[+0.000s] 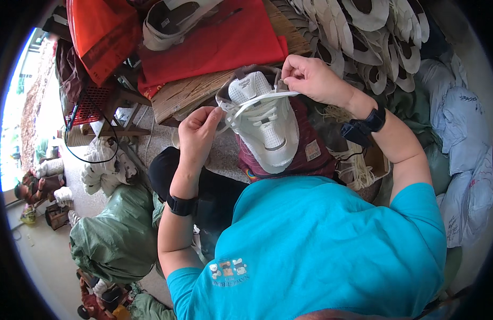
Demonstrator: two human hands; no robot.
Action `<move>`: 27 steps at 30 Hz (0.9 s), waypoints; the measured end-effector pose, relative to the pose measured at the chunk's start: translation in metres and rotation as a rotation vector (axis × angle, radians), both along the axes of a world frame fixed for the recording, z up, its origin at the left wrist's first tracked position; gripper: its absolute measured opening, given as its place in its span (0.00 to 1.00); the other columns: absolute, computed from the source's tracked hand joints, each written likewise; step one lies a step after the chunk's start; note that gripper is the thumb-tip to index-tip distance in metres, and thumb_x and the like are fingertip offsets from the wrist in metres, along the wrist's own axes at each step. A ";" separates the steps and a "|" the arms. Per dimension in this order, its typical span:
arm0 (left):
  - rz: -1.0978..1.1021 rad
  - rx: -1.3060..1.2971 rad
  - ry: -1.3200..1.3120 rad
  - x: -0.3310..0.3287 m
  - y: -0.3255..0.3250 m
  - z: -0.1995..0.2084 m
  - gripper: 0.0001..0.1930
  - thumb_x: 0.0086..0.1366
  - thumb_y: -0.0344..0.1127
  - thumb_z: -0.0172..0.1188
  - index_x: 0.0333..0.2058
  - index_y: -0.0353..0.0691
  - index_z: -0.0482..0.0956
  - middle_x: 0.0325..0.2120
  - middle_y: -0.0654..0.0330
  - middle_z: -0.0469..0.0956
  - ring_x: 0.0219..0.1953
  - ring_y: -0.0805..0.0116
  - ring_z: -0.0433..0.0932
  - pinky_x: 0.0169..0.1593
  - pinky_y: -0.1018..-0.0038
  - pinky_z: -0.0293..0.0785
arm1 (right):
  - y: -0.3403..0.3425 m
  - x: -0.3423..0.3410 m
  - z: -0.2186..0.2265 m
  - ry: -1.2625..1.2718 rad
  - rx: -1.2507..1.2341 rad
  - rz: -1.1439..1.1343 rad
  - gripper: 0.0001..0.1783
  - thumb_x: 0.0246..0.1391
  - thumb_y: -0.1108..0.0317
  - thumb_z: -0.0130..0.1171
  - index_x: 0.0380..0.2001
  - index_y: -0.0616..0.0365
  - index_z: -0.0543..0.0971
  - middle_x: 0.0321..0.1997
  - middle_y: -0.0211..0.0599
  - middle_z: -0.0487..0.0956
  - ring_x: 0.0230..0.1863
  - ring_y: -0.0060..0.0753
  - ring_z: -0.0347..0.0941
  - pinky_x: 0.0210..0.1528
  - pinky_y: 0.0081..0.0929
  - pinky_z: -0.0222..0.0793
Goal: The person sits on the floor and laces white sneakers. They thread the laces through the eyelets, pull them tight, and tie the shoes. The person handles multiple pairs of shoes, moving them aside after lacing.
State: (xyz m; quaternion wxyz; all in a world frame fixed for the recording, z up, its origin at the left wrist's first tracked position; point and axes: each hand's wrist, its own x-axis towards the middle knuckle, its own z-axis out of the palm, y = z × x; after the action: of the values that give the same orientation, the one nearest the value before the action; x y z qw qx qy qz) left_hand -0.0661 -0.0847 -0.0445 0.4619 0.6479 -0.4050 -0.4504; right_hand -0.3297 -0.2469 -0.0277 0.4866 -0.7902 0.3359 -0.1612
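A white shoe upper (273, 147) rests at my lap, its toe toward me and its tongue (248, 88) standing up at the far end. A flat white shoelace (270, 96) threads through the lower part and runs across below the tongue. My left hand (198, 130) is closed in a pinch at the upper's left edge, by the lace. My right hand (317, 81) pinches at the right edge near the top eyelets, thumb and forefinger together; the lace passes just below them. Fingers partly hide what each pinch holds, but lace shows at both.
A wooden bench (177, 101) with red cloth (220, 50) holds another pale shoe upper (166, 32). Many pale uppers (364, 42) hang far right. A box of loose laces (358, 170) stands right of my lap. Green sacks (118, 229) lie left; other people (36, 186) sit farther left.
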 end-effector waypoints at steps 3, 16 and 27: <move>0.018 -0.048 -0.028 -0.001 0.001 -0.009 0.11 0.68 0.35 0.61 0.35 0.30 0.83 0.27 0.66 0.78 0.29 0.81 0.72 0.35 0.82 0.69 | -0.001 0.002 0.006 0.028 -0.042 0.022 0.06 0.56 0.69 0.56 0.35 0.60 0.75 0.26 0.36 0.80 0.29 0.25 0.75 0.34 0.28 0.70; -0.004 -0.054 -0.069 0.002 -0.002 -0.014 0.10 0.65 0.33 0.61 0.30 0.31 0.81 0.29 0.65 0.75 0.32 0.80 0.72 0.37 0.81 0.68 | 0.013 0.007 -0.001 0.050 -0.385 0.007 0.06 0.57 0.73 0.55 0.38 0.59 0.73 0.25 0.41 0.80 0.27 0.36 0.79 0.30 0.31 0.70; -0.047 -0.119 -0.605 -0.009 -0.008 -0.002 0.08 0.63 0.33 0.60 0.27 0.34 0.78 0.25 0.62 0.72 0.27 0.71 0.74 0.33 0.77 0.68 | 0.004 0.015 0.008 0.167 -0.551 0.197 0.11 0.57 0.71 0.55 0.44 0.58 0.73 0.27 0.43 0.80 0.31 0.42 0.79 0.34 0.35 0.71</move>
State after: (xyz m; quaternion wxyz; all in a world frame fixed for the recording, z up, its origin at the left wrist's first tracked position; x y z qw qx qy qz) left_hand -0.0748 -0.0929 -0.0461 0.3470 0.7148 -0.5646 -0.2232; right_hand -0.3149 -0.2425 -0.0195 0.2378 -0.9318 0.2401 -0.1325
